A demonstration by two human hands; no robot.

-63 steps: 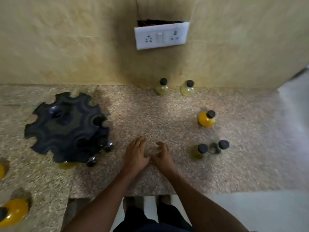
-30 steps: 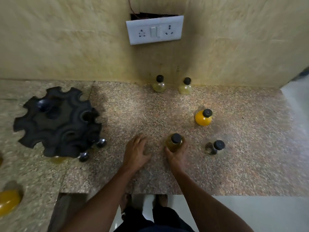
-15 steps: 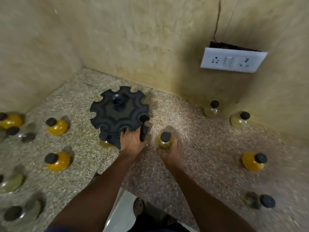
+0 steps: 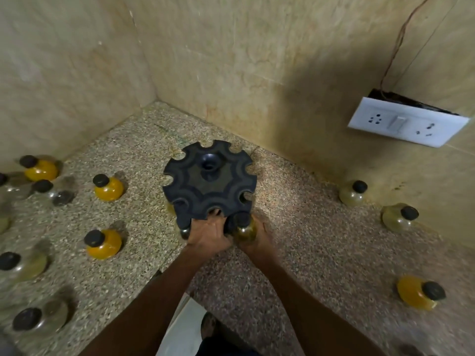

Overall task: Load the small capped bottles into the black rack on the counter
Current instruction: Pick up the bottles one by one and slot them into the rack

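My rack is black, the desk speckled beige-brown, bottles orange or pale olive with black caps, socket plate white.

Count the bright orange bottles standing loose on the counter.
4. Left of the black rack: one by the wall, one nearest the rack, one nearer the counter edge. The fourth stands far right. More may hide under the rack.
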